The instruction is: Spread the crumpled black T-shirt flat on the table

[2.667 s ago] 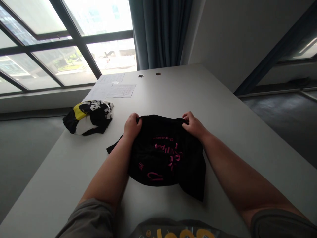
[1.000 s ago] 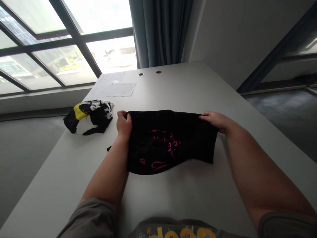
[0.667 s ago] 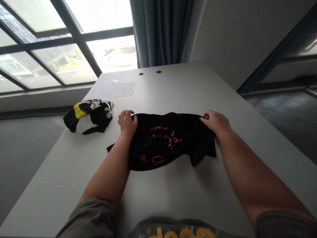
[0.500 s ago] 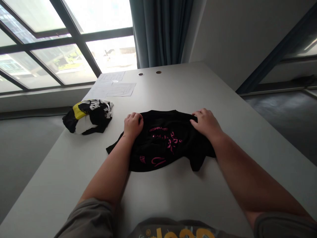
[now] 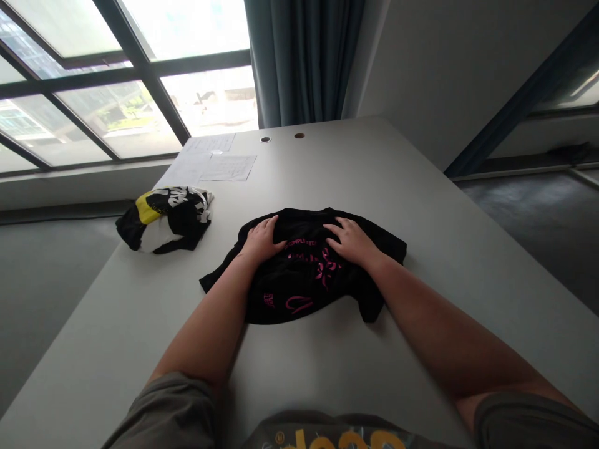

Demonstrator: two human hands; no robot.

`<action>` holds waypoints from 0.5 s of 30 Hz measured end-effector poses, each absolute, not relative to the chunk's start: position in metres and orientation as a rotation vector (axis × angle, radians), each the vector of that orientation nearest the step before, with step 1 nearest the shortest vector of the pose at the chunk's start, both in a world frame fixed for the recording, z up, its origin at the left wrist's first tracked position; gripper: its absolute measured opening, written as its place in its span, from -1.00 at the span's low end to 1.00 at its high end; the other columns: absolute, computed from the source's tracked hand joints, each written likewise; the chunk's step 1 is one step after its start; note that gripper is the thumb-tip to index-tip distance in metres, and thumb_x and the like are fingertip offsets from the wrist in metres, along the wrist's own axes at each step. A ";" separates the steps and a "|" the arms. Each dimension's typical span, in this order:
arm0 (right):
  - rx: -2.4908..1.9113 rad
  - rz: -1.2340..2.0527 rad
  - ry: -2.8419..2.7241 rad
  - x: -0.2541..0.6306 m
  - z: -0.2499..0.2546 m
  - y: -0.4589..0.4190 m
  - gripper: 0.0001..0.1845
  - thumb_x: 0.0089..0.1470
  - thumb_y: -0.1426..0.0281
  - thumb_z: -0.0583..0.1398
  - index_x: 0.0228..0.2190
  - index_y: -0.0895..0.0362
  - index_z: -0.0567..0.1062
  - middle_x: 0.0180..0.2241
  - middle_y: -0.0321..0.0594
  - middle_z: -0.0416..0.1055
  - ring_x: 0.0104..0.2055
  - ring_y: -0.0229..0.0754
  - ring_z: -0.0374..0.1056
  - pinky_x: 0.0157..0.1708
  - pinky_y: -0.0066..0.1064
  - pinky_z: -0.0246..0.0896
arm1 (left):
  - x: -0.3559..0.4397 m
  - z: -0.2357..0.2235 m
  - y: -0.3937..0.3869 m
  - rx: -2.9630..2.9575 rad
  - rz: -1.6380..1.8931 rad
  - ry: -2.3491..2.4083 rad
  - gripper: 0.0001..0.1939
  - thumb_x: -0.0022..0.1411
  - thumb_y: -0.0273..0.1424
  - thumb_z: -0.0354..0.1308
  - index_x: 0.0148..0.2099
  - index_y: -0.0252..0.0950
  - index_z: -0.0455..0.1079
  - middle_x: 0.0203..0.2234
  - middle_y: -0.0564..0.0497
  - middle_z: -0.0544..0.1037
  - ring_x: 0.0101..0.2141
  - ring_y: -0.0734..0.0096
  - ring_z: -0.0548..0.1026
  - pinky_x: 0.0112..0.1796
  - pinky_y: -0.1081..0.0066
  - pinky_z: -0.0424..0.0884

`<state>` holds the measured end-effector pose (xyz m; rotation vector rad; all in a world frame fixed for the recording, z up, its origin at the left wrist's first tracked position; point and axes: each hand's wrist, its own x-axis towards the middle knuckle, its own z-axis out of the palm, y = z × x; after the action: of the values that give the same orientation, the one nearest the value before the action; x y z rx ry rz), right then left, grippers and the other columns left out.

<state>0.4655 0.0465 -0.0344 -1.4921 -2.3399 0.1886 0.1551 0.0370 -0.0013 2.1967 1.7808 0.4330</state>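
Observation:
A black T-shirt [image 5: 281, 284] with pink lettering and a pink flower-like print lies rumpled on the white table [image 5: 299, 368]. My left hand [image 5: 264, 240] rests on the upper left part of the shirt, fingers stretched out and thumb apart. On the upper right part lies my right hand [image 5: 350, 240], its fingers spread over the fabric beside the print. Both palms face down, and neither hand grips the cloth. Part of the pink lettering is covered by my left thumb.
A bundled black, white and yellow garment [image 5: 166, 218] sits at the table's left edge. Behind it are printed paper sheets [image 5: 228, 167]. Two round cable holes [image 5: 265, 140] are near the far edge, below a blue-grey curtain [image 5: 304, 68] and a window [image 5: 206, 93].
Both hands have let go of the shirt's upper edge and moved inward onto its surface. The right sleeve side is now uncovered. The shirt itself stays nearly in place.

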 end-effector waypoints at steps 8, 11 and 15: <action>-1.211 0.314 -2.271 0.465 -0.016 0.041 -0.83 0.17 0.38 0.19 -0.27 0.05 0.61 -0.02 -0.06 0.50 0.08 0.07 0.37 0.22 -0.01 0.20 | 0.153 0.001 0.035 2.202 0.375 1.729 -0.04 0.13 0.02 0.38 0.47 0.00 0.09 0.45 -0.16 0.16 0.43 -0.03 0.12 0.44 -0.14 -0.11; -1.134 0.355 -2.235 0.465 -0.010 0.038 -0.86 0.12 0.42 0.17 -0.34 0.05 0.55 -0.05 -0.07 0.51 0.05 0.06 0.37 0.19 -0.04 0.21 | 0.152 0.001 0.035 2.209 0.324 1.712 -0.07 0.14 0.07 0.35 0.47 0.01 0.12 0.48 -0.15 0.11 0.46 -0.04 0.07 0.43 -0.18 -0.15; -1.083 0.415 -2.319 0.465 -0.008 0.036 -0.90 0.01 0.48 0.15 -0.43 0.06 0.46 0.00 -0.08 0.51 0.06 0.05 0.37 0.16 -0.07 0.22 | 0.152 0.000 0.035 2.218 0.309 1.707 -0.14 0.18 0.09 0.31 0.44 0.05 0.19 0.49 -0.11 0.07 0.47 -0.07 0.02 0.43 -0.20 -0.15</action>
<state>0.4646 0.0364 -0.0078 -1.0830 -2.3186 0.4155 0.1517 0.0352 0.0000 2.2182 1.7073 0.3094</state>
